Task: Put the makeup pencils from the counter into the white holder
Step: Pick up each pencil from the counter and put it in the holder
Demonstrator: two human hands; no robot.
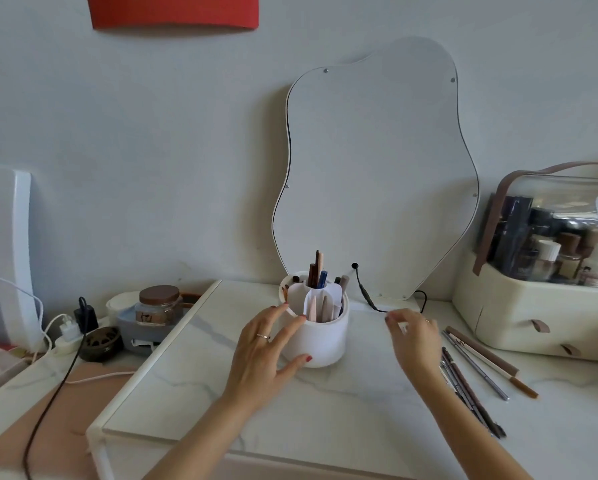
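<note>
A round white holder with inner dividers stands in the middle of the marble counter, with several pencils upright in it. My left hand rests against its left side, fingers spread, thumb near its base. My right hand hovers to the right of the holder, fingers loosely curled and blurred, with nothing visibly in it. Several makeup pencils lie loose on the counter to the right of that hand, some dark and thin, one beige with a brown tip.
A wavy mirror leans on the wall behind the holder, with a black cable at its foot. A cream cosmetics case stands at right. At left are a brown-lidded jar, chargers and cords.
</note>
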